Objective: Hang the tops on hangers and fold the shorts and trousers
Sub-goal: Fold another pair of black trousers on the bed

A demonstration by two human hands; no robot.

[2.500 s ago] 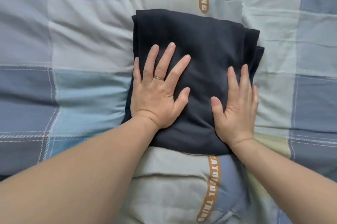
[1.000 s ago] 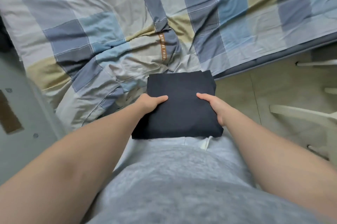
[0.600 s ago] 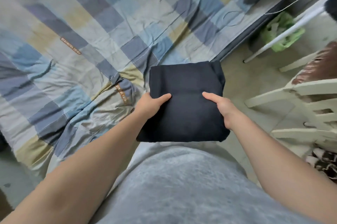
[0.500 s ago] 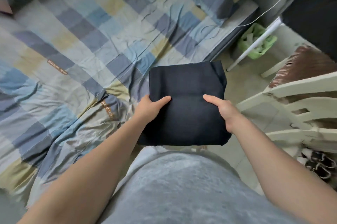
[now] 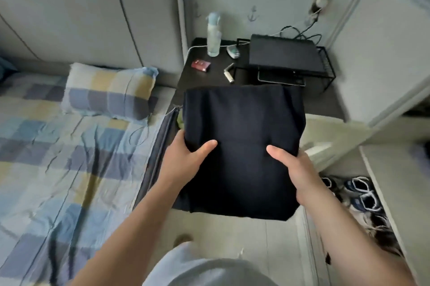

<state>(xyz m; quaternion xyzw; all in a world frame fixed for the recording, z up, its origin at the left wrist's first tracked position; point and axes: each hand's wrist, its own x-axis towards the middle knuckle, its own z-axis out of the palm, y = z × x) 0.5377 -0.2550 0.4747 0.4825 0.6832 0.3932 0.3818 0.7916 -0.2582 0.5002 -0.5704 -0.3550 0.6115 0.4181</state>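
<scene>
Now lifted clear of the bed (image 5: 58,146), the folded dark garment (image 5: 242,123) is held in mid-air over the floor (image 5: 244,239), just short of the bedside counter (image 5: 209,78). It is taken at its near sides by the left hand (image 5: 186,162) and the right hand (image 5: 297,169), each grip closed on the cloth. Seconds earlier the bundle was being pressed flat on the bed under open palms; since then it has been picked up and carried towards the headboard (image 5: 69,18) corner. The fold is judged finished for this piece, with only its putting-away left; where it is meant to go cannot be told
</scene>
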